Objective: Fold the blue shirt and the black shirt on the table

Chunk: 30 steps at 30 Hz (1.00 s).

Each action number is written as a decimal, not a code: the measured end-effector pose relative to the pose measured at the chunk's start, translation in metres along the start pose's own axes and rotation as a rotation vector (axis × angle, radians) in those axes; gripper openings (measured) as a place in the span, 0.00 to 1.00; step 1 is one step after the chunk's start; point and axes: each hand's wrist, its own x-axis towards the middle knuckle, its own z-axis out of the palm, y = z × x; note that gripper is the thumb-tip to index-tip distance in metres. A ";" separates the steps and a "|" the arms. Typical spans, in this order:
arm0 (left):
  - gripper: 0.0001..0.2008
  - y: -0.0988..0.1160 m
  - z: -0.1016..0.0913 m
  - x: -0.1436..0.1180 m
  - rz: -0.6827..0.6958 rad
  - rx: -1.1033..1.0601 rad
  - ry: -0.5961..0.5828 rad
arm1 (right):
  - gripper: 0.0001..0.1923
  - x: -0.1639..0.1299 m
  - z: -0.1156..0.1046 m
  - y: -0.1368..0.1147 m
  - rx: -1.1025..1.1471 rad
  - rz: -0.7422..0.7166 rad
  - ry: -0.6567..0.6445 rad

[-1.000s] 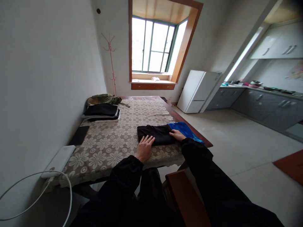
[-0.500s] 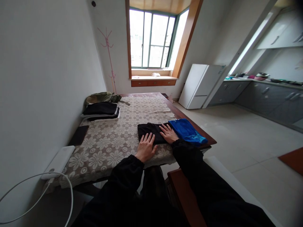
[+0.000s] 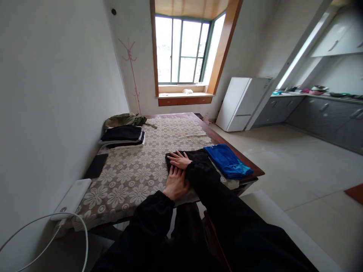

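Observation:
A folded black garment (image 3: 198, 155) lies at the near edge of the table, partly covered by my right forearm. My right hand (image 3: 180, 160) rests flat on its left part, fingers spread and pointing left. Just below it, my left hand (image 3: 175, 184) lies with its fingers stretched forward onto the garment's near edge, the fingertips close to the right hand. Neither hand grips anything. To the right, a folded blue garment (image 3: 228, 160) lies against the black one, near the table's right edge.
A lace cloth (image 3: 136, 168) covers the table. Folded dark and light clothes (image 3: 121, 135) are stacked at the left, with an olive bag-like item (image 3: 124, 119) behind. A black flat case (image 3: 96, 165) and a white power bank (image 3: 72, 198) with a cable lie by the wall.
My right hand has slid left across the black garment, from beside the blue one to just above my left hand. My left hand has stayed nearly in place. The view has shifted slightly.

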 end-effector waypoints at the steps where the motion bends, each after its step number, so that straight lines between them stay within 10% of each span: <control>1: 0.37 0.000 0.000 0.000 0.001 0.002 0.004 | 0.30 0.004 0.001 0.000 -0.002 -0.002 -0.009; 11: 0.40 0.005 0.000 -0.021 -0.004 0.020 -0.041 | 0.33 0.010 0.003 0.031 0.364 -0.124 0.034; 19: 0.22 -0.007 -0.036 0.017 -0.205 -0.023 -0.162 | 0.38 0.016 0.008 0.055 0.952 -0.098 0.406; 30: 0.32 -0.044 0.016 0.055 -0.144 0.039 -0.030 | 0.28 0.008 0.018 0.033 0.292 -0.042 0.362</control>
